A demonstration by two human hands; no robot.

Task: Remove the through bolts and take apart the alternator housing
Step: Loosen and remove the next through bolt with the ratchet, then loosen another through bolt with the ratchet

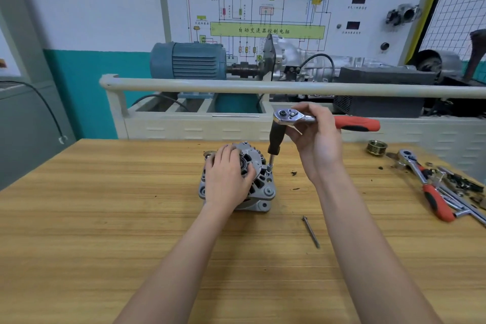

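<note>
Head view shows the alternator standing on the wooden table, with the left hand laid over its top, fingers curled round the housing to grip it. Right hand is wrapped round the ratchet near its head, red handle sticking out to the right, and the black socket extension drops from it onto a bolt at the alternator's right edge. One loose bolt lies on the table nearer the person, while a pulley, a second ratchet and small scattered parts lie far right; no containers show.
</note>
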